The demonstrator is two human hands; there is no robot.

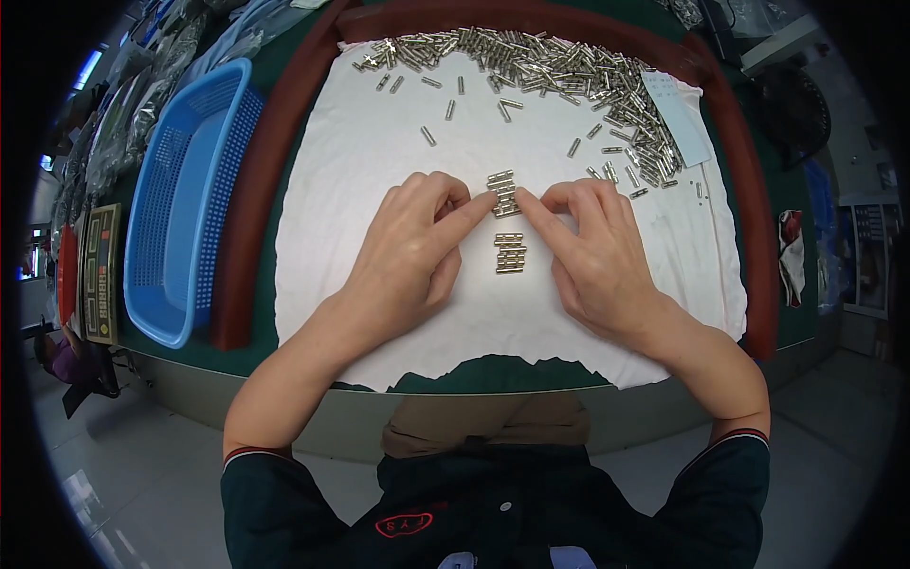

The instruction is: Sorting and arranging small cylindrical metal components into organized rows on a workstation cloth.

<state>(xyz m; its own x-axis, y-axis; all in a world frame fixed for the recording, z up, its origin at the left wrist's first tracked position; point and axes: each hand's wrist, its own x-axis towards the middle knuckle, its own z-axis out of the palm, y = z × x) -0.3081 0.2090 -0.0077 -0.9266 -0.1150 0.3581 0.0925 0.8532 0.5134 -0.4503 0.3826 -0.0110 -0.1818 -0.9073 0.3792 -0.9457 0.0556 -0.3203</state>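
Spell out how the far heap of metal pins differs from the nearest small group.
The far heap is jumbled; the small group lies roughly side by side. The far heap is much bigger than the small group. Both are silvery and rest on the white cloth.

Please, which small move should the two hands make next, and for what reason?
Probably the left hand and right hand should press their index fingers lightly inward, to level the upper group of metal pins: its ends look uneven, and a fingertip is already at each side. The lower group lies apart, nearer the person.
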